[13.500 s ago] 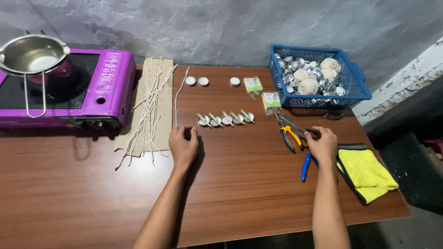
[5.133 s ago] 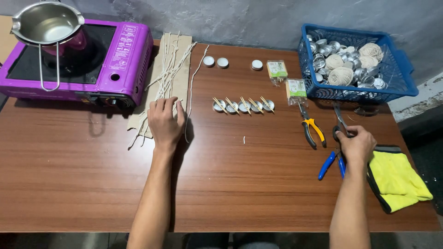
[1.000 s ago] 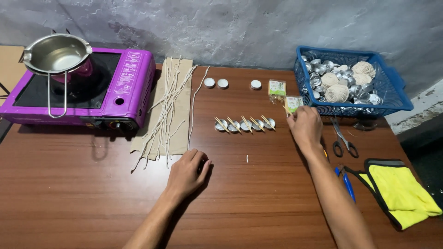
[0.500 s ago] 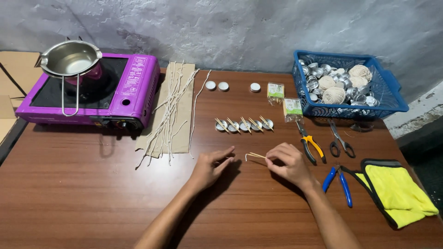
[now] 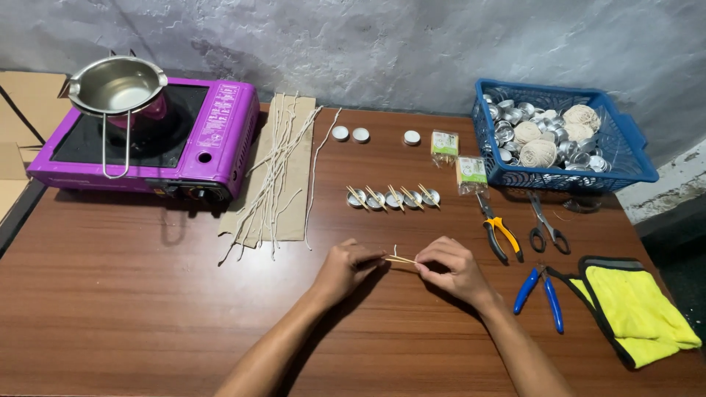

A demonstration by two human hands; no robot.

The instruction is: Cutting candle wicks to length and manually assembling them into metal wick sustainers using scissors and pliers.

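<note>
Both hands' fingers (image 5: 371,257) pinch thin sticks (image 5: 401,259) between them.

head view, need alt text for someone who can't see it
Two bare hands, the left hand and right hand, pinch a thin wooden stick between them over a brown table. Behind lie a row of small metal cups, pale wicks, a purple stove and pliers.

Left hand (image 5: 346,266) and right hand (image 5: 452,266) pinching thin sticks (image 5: 399,259), wooden table (image 5: 147,309)
</note>
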